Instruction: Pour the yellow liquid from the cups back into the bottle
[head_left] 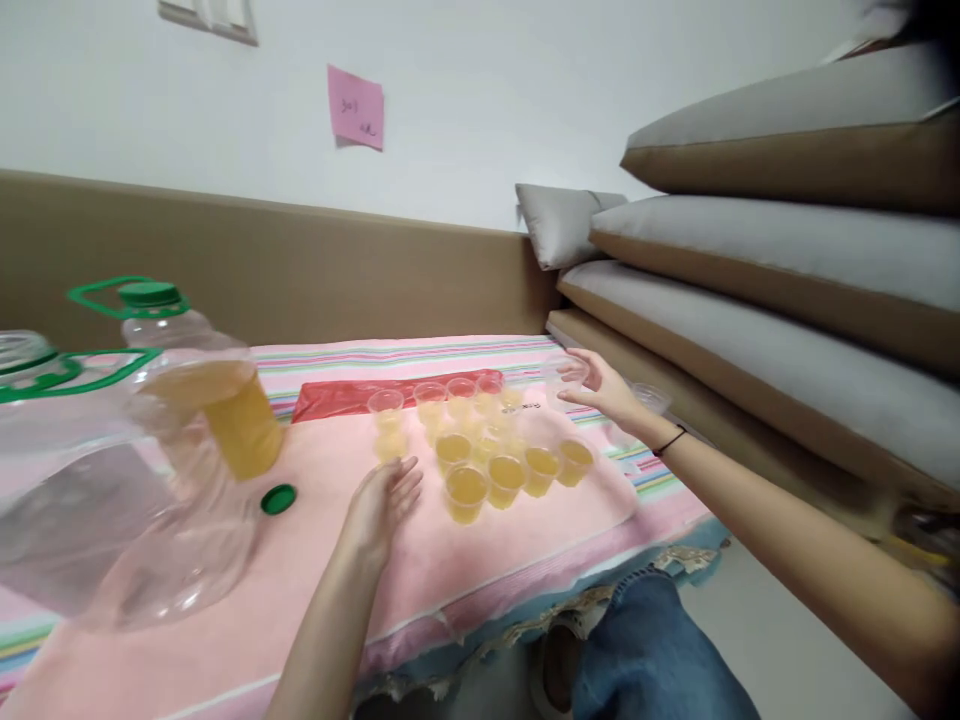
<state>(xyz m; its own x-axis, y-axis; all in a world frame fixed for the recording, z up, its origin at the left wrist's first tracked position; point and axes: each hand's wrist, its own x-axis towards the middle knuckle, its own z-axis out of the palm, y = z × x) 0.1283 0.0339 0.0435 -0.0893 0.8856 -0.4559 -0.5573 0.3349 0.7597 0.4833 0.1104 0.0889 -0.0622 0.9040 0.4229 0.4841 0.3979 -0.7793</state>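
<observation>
My right hand (606,392) holds a clear plastic cup (556,378), thumb and fingers around its side; the cup looks empty and is faint from blur. My left hand (384,505) hovers over the pink mat (420,580), fingers loosely spread, holding nothing. Just beyond its fingertips stands a cup of yellow liquid (388,425). To its right, several clear cups of yellow liquid (505,480) stand in close rows. More clear cups (649,398) lie past my right wrist, partly hidden.
On the left stand an open, clear jug (112,540) with a green handle and a capped jug of yellow liquid (240,420). A loose green cap (278,498) lies near them. Behind the cups is a red plastic sheet (330,398). Stacked cushions (765,270) rise on the right.
</observation>
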